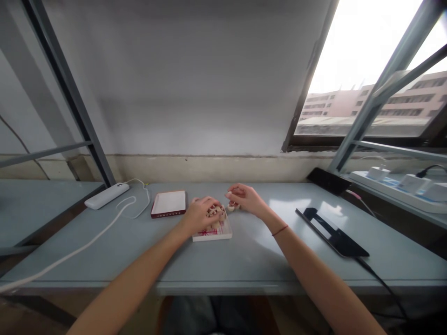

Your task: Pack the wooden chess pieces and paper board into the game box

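Note:
My left hand (pixel 200 215) is curled over a shallow white box (pixel 213 238) with red printed lines on its floor. Its fingers and thumb close round a heap of round wooden Chinese chess pieces (pixel 213 211) inside that box; the palm hides some of them. Just past the box's right edge, my right hand (pixel 246 199) pinches a pale round Chinese chess piece (pixel 229 195) between thumb and fingers. Below these fingertips, a few more loose pieces (pixel 231 207) lie on the table, partly covered by the hand.
A dark red box lid (pixel 168 204) lies inside up, left of the box. Farther left is a white power bank (pixel 106 196) with a white cable (pixel 94 243). On the right are a black tablet (pixel 331 232), a dark phone (pixel 328 181) and a power strip (pixel 398 188). Metal posts flank the table (pixel 258 260).

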{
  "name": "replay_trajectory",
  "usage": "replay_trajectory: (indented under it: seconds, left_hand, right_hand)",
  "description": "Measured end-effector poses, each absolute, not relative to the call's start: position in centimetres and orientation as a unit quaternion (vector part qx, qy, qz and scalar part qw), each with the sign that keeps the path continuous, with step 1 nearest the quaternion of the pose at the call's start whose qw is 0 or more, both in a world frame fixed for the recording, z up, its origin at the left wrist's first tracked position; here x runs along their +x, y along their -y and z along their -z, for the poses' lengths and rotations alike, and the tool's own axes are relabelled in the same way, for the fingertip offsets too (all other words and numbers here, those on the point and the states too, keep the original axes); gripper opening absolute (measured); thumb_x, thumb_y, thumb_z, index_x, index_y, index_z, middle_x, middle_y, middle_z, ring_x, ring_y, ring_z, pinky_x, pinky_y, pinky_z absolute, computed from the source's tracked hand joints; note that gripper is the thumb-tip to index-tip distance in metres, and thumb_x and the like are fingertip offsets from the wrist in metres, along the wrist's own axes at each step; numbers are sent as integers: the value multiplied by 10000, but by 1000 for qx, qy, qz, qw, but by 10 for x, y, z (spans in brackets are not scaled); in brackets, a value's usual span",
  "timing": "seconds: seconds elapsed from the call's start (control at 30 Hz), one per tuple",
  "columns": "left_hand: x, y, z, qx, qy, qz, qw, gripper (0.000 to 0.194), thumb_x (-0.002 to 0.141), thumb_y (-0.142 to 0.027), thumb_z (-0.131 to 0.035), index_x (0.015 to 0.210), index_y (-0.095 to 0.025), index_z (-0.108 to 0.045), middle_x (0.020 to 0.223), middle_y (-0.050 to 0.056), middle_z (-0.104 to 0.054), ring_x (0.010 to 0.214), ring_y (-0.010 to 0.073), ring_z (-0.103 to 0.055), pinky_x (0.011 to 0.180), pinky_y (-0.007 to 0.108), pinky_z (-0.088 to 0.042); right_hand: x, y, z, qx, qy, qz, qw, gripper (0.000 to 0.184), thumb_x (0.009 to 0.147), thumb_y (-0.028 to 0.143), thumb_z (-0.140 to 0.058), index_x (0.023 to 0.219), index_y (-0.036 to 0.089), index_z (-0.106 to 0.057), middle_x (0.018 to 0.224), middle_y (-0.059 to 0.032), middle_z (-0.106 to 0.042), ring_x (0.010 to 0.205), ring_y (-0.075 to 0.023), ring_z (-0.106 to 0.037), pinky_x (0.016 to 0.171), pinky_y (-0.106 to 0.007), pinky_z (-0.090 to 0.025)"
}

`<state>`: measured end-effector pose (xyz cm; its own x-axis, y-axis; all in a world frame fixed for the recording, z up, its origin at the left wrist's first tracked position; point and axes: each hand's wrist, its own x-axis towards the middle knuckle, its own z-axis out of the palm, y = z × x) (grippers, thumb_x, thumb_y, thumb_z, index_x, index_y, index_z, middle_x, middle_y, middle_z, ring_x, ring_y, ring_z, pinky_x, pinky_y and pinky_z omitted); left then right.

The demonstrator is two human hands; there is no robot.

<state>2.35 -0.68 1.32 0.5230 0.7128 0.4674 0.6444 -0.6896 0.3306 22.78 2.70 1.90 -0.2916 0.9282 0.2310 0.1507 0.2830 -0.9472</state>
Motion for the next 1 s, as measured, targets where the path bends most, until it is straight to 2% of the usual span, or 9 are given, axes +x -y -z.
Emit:
replay_trajectory:
  seconds: [0.1, 0.3, 0.47, 0.6, 0.8, 1.0]
  left_hand:
    - [25, 11, -14, 901, -356, -243, 50, 158, 786, -340, -566, 895, -228, -589, 946, -16, -647, 911, 160, -576, 865, 320, -303]
    - [31, 15, -8, 930, -313, -194, 16, 155, 801, -360, -559, 866, -229, -611, 970, 11, -653, 940, 171, -552, 825, 321, -266]
    - [29, 8, 0, 934, -312, -171, -46, 127, 823, -352, -558, 841, -254, -639, 1036, 4, -631, 952, 177, -515, 769, 317, -262]
    - [27, 5, 2, 933, -314, -162, -69, 146, 853, -363, -524, 889, -266, -627, 1010, -5, -636, 938, 167, -514, 775, 316, -263]
    - [29, 4, 4, 933, -316, -162, -56, 189, 852, -374, -518, 794, -212, -597, 840, -1, -650, 908, 165, -534, 806, 334, -252]
    - [15, 4, -13, 942, -297, -157, 3, 253, 757, -475, -606, 854, -242, -621, 1066, 23, -601, 985, 194, -507, 824, 319, -289]
  right_hand:
    - [237, -30, -23, -412, 674, -420, 447, 364, 670, 450, -666, 850, 171, -515, 700, -13, -611, 620, -126, -582, 545, -236, -455]
    - [241, -20, -30, -414, 708, -434, 372, 316, 678, 388, -665, 861, 176, -518, 853, -35, -617, 573, -83, -538, 558, -233, -434]
    - [240, -17, -28, -418, 784, -379, 258, 279, 705, 367, -621, 904, 180, -561, 562, 57, -486, 485, -66, -403, 497, -206, -341]
    - [237, -12, -29, -401, 811, -371, 208, 248, 698, 355, -621, 873, 190, -561, 520, 82, -404, 480, -62, -336, 479, -194, -295]
    - [236, -11, -29, -407, 820, -344, 210, 257, 662, 387, -647, 816, 193, -579, 557, 58, -490, 493, -71, -382, 488, -201, -309]
    - [231, -6, -28, -411, 847, -278, 193, 211, 631, 352, -673, 765, 202, -608, 607, 34, -555, 526, -83, -444, 515, -204, -322]
